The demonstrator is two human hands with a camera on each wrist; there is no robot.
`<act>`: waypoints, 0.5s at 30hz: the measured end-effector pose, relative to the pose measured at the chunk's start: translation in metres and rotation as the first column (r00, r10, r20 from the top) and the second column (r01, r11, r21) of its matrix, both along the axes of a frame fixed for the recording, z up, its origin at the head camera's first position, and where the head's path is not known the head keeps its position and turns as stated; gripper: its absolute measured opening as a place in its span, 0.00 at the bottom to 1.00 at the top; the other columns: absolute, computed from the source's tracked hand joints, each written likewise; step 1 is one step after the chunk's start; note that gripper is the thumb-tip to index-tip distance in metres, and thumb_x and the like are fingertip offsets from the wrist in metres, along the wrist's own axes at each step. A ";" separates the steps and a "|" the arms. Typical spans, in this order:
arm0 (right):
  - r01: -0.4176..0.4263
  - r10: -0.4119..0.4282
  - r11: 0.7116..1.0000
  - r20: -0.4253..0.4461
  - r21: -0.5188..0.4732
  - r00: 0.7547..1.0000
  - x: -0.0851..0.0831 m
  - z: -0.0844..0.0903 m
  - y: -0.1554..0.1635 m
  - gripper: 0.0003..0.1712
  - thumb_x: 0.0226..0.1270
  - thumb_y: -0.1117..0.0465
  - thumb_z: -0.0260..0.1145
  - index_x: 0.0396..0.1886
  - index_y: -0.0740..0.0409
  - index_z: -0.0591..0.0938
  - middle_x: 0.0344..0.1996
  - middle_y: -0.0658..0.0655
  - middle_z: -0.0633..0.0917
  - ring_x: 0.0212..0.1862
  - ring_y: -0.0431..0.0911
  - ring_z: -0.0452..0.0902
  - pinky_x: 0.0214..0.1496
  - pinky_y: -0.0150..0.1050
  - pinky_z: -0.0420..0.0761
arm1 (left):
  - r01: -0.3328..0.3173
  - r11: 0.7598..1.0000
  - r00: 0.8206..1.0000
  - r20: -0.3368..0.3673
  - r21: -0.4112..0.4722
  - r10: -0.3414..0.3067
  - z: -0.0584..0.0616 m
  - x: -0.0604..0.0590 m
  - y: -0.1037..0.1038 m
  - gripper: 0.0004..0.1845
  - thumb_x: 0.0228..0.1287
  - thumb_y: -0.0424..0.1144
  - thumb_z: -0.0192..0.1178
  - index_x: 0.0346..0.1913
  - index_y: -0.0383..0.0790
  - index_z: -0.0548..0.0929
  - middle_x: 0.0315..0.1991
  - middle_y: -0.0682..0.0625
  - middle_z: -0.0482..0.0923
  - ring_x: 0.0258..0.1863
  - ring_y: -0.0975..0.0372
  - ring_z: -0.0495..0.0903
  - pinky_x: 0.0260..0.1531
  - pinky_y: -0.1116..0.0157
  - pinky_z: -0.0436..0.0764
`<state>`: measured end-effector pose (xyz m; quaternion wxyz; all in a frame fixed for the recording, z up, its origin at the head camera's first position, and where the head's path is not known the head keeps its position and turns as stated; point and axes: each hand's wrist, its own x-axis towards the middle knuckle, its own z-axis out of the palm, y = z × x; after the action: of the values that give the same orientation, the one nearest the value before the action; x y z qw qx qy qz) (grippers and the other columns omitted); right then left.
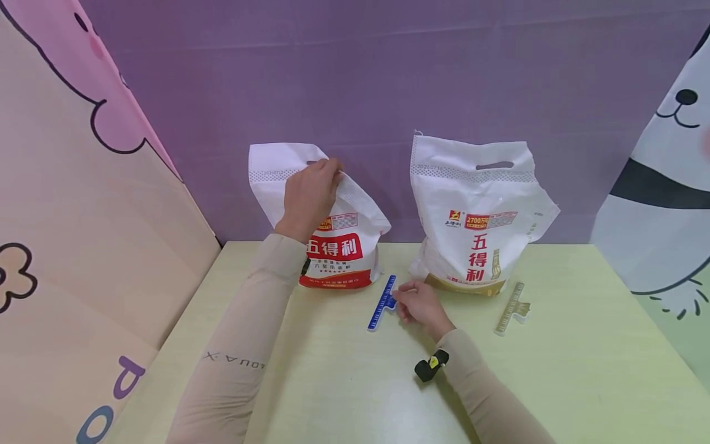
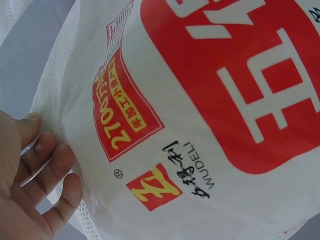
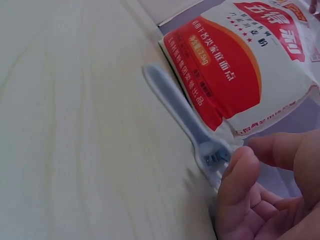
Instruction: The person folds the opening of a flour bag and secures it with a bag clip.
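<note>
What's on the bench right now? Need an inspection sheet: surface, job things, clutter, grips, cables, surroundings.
Surface: pale yellow-green table, flat.
Job things: red-label flour bag upright at the back; blue sealing clip flat on the table before it.
Clutter: gold-label flour bag upright to the right; beige sealing clip flat beside it.
Grips: left hand holds the red-label bag's top; right hand touches the blue clip's end, clip not lifted.
Cables: nothing seen.
Surroundings: purple backdrop, cartoon panels at both sides.
</note>
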<state>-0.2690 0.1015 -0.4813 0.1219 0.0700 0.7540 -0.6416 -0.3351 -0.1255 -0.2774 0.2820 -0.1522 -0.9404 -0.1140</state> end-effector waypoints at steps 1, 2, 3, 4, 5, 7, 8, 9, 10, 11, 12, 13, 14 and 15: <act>-0.005 0.005 1.000 -0.002 0.019 1.000 0.000 0.000 0.000 0.14 0.74 0.61 0.64 0.53 0.64 0.77 0.21 0.52 0.78 0.21 0.41 0.73 0.24 0.32 0.75 | 0.000 1.000 1.000 0.001 0.000 0.000 0.000 0.000 0.000 0.14 0.75 0.47 0.59 0.57 0.46 0.81 0.53 0.47 0.87 0.46 0.51 0.88 0.48 0.53 0.87; -0.010 0.010 0.999 -0.005 0.040 1.000 0.001 0.000 0.001 0.14 0.74 0.61 0.65 0.52 0.63 0.77 0.21 0.52 0.79 0.21 0.41 0.73 0.24 0.32 0.75 | 0.000 1.000 1.000 0.002 0.000 -0.001 0.000 0.000 0.000 0.14 0.75 0.47 0.59 0.57 0.46 0.81 0.53 0.47 0.87 0.46 0.51 0.88 0.48 0.53 0.87; -0.012 0.012 0.999 -0.003 0.053 1.000 0.001 0.000 0.001 0.13 0.73 0.61 0.65 0.51 0.63 0.77 0.21 0.52 0.79 0.21 0.41 0.73 0.24 0.32 0.75 | 0.000 1.000 1.000 0.003 0.000 0.000 0.000 0.000 0.000 0.14 0.75 0.47 0.59 0.57 0.46 0.81 0.53 0.47 0.87 0.46 0.51 0.87 0.48 0.53 0.87; -0.014 0.014 0.998 -0.007 0.068 1.000 0.002 0.000 0.001 0.12 0.73 0.61 0.65 0.50 0.62 0.78 0.21 0.52 0.79 0.20 0.42 0.73 0.24 0.32 0.75 | 0.000 1.000 1.000 0.005 0.001 0.000 0.000 0.000 0.000 0.14 0.75 0.47 0.59 0.57 0.46 0.81 0.53 0.47 0.86 0.46 0.51 0.87 0.49 0.53 0.87; -0.016 0.017 0.997 -0.011 0.079 1.000 0.002 -0.001 0.001 0.12 0.73 0.61 0.65 0.49 0.63 0.78 0.20 0.52 0.79 0.20 0.42 0.73 0.24 0.33 0.75 | 0.000 1.000 1.000 0.006 0.003 0.000 0.000 0.000 0.000 0.14 0.75 0.47 0.59 0.57 0.47 0.81 0.53 0.47 0.86 0.46 0.51 0.87 0.49 0.53 0.87; -0.021 0.023 0.995 -0.014 0.100 1.000 0.002 -0.002 0.001 0.11 0.73 0.61 0.66 0.47 0.62 0.78 0.20 0.53 0.79 0.20 0.42 0.73 0.23 0.33 0.76 | 0.000 1.000 1.000 0.005 0.005 0.000 0.000 0.000 0.000 0.14 0.75 0.47 0.59 0.57 0.47 0.81 0.53 0.47 0.86 0.47 0.51 0.88 0.49 0.52 0.87; -0.024 0.026 0.994 -0.017 0.107 1.000 0.002 -0.002 0.001 0.10 0.72 0.61 0.66 0.46 0.63 0.79 0.21 0.53 0.79 0.20 0.42 0.74 0.23 0.33 0.76 | 0.000 1.000 1.000 0.005 0.005 0.000 0.000 0.000 0.000 0.14 0.75 0.47 0.59 0.57 0.46 0.81 0.54 0.47 0.86 0.47 0.50 0.87 0.49 0.52 0.87; -0.026 0.028 0.993 -0.018 0.111 0.999 0.002 -0.003 0.001 0.10 0.72 0.61 0.67 0.45 0.63 0.79 0.21 0.53 0.79 0.20 0.42 0.74 0.23 0.33 0.77 | 0.000 1.000 1.000 0.004 0.006 0.000 0.000 0.000 0.000 0.14 0.75 0.47 0.59 0.57 0.46 0.81 0.54 0.47 0.86 0.47 0.50 0.88 0.49 0.52 0.87; -0.028 0.031 0.992 -0.018 0.120 0.999 0.001 -0.004 0.001 0.10 0.72 0.61 0.67 0.44 0.63 0.79 0.21 0.53 0.80 0.20 0.42 0.75 0.23 0.33 0.77 | 0.001 1.000 1.000 0.003 0.006 -0.001 0.000 0.001 0.000 0.14 0.75 0.47 0.59 0.57 0.46 0.81 0.54 0.47 0.86 0.47 0.50 0.88 0.49 0.52 0.87; -0.031 0.034 0.992 -0.017 0.125 0.999 0.001 -0.005 0.001 0.10 0.71 0.61 0.68 0.44 0.64 0.80 0.21 0.54 0.80 0.20 0.42 0.75 0.24 0.33 0.78 | 0.001 1.000 1.000 0.001 0.005 -0.001 -0.001 0.001 0.000 0.14 0.75 0.47 0.59 0.57 0.46 0.81 0.54 0.46 0.86 0.47 0.50 0.88 0.49 0.52 0.87; -0.034 0.037 0.990 -0.015 0.134 0.999 0.001 -0.006 0.002 0.10 0.71 0.60 0.68 0.43 0.64 0.80 0.21 0.54 0.80 0.20 0.42 0.75 0.24 0.33 0.78 | 0.002 1.000 1.000 0.002 0.005 -0.002 -0.001 0.001 0.000 0.14 0.75 0.47 0.59 0.57 0.46 0.81 0.54 0.46 0.86 0.47 0.50 0.88 0.49 0.52 0.87; -0.038 0.041 0.989 -0.012 0.141 0.999 0.000 -0.007 0.002 0.10 0.71 0.60 0.68 0.43 0.63 0.81 0.21 0.54 0.81 0.20 0.42 0.76 0.24 0.33 0.79 | 0.002 1.000 1.000 0.001 0.005 -0.002 -0.001 0.001 0.000 0.14 0.75 0.47 0.59 0.57 0.46 0.81 0.53 0.46 0.86 0.47 0.50 0.88 0.49 0.52 0.87; -0.041 0.043 0.988 -0.008 0.146 0.999 0.000 -0.007 0.002 0.10 0.71 0.60 0.69 0.42 0.63 0.81 0.21 0.54 0.81 0.20 0.42 0.76 0.24 0.32 0.79 | 0.003 1.000 1.000 0.001 0.005 -0.003 -0.001 0.001 0.000 0.14 0.75 0.47 0.59 0.57 0.46 0.81 0.53 0.46 0.86 0.47 0.50 0.88 0.49 0.52 0.87; -0.045 0.046 0.988 -0.003 0.150 0.999 0.000 -0.007 0.003 0.10 0.70 0.59 0.69 0.41 0.63 0.82 0.21 0.54 0.81 0.20 0.42 0.76 0.24 0.32 0.79 | 0.003 1.000 1.000 0.001 0.007 -0.003 -0.001 0.001 0.000 0.14 0.75 0.47 0.59 0.57 0.46 0.81 0.53 0.46 0.86 0.47 0.50 0.88 0.49 0.52 0.87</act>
<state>-0.2689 0.1041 -0.4888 0.1286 0.0598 0.8020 -0.5803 -0.3343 -0.1254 -0.2784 0.2818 -0.1526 -0.9399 -0.1175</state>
